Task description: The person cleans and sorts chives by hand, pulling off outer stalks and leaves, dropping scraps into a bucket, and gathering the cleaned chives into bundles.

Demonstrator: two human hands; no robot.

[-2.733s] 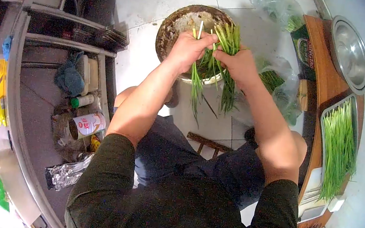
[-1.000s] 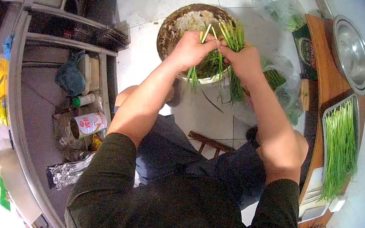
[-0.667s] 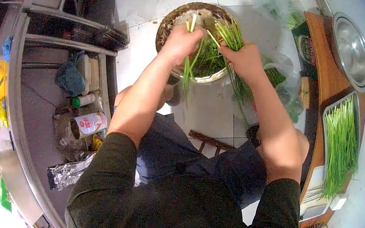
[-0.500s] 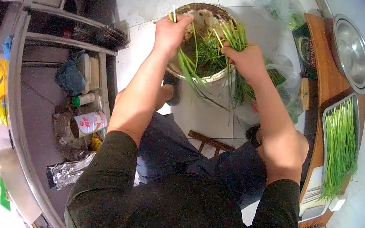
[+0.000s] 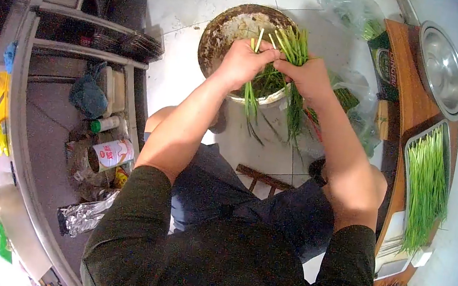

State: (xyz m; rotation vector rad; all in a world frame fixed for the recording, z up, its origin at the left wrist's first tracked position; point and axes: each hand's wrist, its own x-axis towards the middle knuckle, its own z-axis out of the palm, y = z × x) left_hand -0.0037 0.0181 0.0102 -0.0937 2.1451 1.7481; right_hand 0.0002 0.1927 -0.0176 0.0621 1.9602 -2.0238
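My left hand [image 5: 243,63] is closed round a few garlic chives [image 5: 251,103], their pale ends sticking up above the fingers and the green leaves hanging below. A thicker bunch of garlic chives [image 5: 294,45] is gripped in my right hand [image 5: 309,77], leaves drooping toward the floor. The fingertips of both hands meet at a pale stalk by the bunch. Beneath them stands a round, dirt-stained bucket [image 5: 213,36] with green scraps inside, partly hidden by the hands.
To the right, a wooden bench [image 5: 399,68] holds a steel bowl [image 5: 442,66] and a tray heaped with chives [image 5: 427,186]. Plastic bags [image 5: 346,9] of greens lie on the tiled floor. Metal shelving [image 5: 76,50] at left carries a can [image 5: 113,153] and crumpled foil [image 5: 84,217].
My left hand has moved right, from the bucket's left rim to beside my right hand, bringing its few chives along. My right hand has barely moved and keeps the bunch.
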